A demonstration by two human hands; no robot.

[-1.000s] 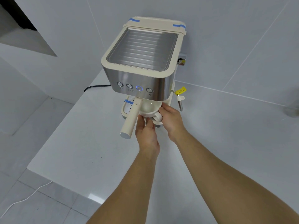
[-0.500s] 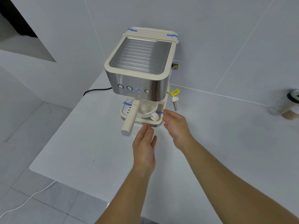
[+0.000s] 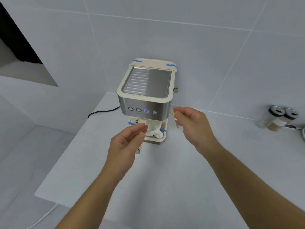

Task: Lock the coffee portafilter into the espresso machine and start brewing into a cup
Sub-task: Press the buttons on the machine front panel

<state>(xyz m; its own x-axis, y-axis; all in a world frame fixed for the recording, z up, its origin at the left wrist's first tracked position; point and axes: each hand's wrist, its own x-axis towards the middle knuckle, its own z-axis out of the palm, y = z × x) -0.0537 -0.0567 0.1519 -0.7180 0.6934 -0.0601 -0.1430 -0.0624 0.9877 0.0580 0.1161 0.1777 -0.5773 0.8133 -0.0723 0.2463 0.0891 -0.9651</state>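
A cream and steel espresso machine stands on the white counter against the tiled wall. One of its front buttons glows blue. A white cup sits on the drip tray under the brew head. The portafilter's cream handle is mostly hidden behind my left hand; only its tip shows. My left hand hovers in front of the cup with fingers loosely curled and holds nothing. My right hand floats beside the machine's right side, fingers apart and empty, in front of the steam wand.
Two glass jars with dark lids stand at the counter's far right by the wall. A black power cord runs from the machine's left side. The counter's left edge drops to a tiled floor with a white cable.
Both hands have let go of the cup and drawn back from the machine, spreading apart. The view has pulled back, so the machine looks smaller and the jars have come into sight.
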